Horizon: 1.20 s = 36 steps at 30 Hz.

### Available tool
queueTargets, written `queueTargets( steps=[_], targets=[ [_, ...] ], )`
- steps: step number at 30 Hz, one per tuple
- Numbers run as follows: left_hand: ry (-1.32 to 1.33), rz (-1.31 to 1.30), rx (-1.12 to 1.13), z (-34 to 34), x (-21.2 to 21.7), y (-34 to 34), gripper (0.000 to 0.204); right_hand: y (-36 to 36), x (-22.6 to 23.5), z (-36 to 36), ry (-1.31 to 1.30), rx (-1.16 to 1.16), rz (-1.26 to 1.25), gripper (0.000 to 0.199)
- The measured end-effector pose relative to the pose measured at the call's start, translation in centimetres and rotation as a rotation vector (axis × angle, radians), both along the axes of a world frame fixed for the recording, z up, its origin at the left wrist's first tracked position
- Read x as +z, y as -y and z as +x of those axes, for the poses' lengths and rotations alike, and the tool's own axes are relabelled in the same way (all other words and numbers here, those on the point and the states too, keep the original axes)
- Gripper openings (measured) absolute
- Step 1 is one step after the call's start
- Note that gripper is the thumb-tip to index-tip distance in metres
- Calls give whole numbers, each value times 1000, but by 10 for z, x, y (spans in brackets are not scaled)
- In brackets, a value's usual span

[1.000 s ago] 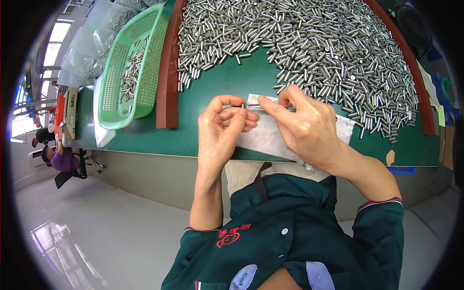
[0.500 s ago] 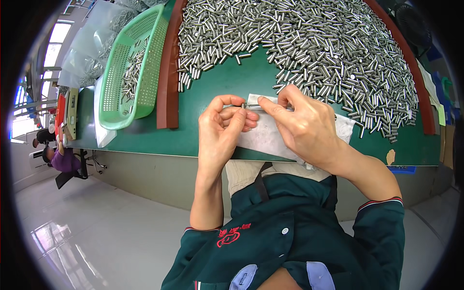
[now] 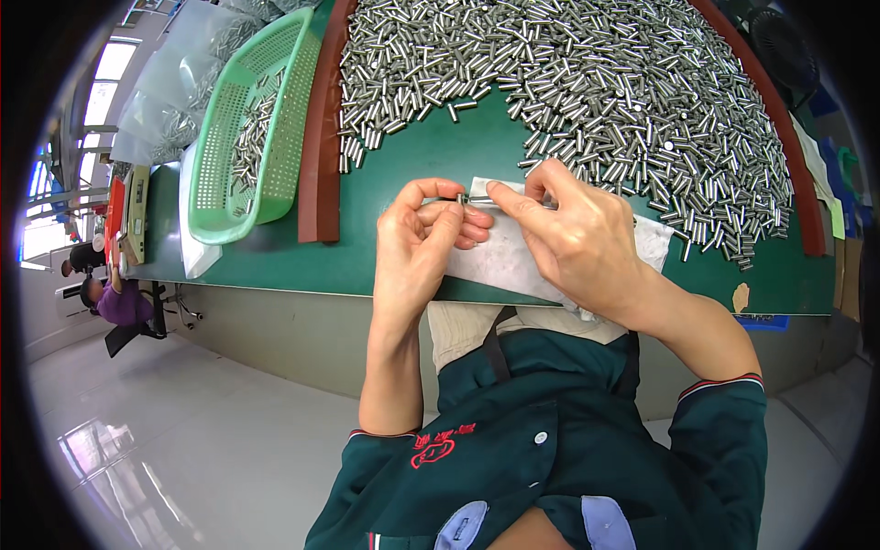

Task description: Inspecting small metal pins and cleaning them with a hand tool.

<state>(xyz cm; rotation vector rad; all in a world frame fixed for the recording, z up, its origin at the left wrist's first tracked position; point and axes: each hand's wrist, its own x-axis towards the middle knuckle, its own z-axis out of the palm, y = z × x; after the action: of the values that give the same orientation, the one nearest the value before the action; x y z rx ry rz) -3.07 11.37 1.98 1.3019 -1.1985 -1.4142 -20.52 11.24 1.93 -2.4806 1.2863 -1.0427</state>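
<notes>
A bare strip of green table lies open between the red-brown border strip and the white cloth. Beyond it, the heap of small metal cylinders blocks the far side. Left of the strip, the green basket fills the table.

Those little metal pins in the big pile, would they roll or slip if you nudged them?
Probably both. The metal pins look round and shiny, so a loose one would likely roll on the flat green table. Both hands, left hand and right hand, pinch one pin, suggesting it slips easily.
</notes>
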Motion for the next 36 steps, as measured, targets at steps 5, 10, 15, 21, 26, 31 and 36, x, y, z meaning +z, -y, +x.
queueTargets(
  steps=[5, 10, 15, 21, 26, 31, 36],
  targets=[
    [4, 11, -4, 0, 1, 0, 12, 0, 0, 0, -11, 0, 1, 28],
    [13, -18, -23, 2, -1, 0, 15, 1, -2, -1, 4, -30, 15, 35],
    [-68, 4, -49, 5, -1, 1, 14, 0, -2, 0, 33, -17, 4, 35],
    [-63, -1, -56, 5, -2, 1, 15, 1, -1, -2, 33, -25, 16, 36],
    [-57, 9, -40, 2, -1, 0, 16, 3, -2, -4, 26, -33, 18, 36],
    [-57, -27, 66, -2, -5, -4, 25, 5, 1, -9, 39, -53, -30, 30],
    [-35, -65, 116, -2, -10, -5, 30, 2, -1, -9, 14, -35, -14, 30]
  ],
)
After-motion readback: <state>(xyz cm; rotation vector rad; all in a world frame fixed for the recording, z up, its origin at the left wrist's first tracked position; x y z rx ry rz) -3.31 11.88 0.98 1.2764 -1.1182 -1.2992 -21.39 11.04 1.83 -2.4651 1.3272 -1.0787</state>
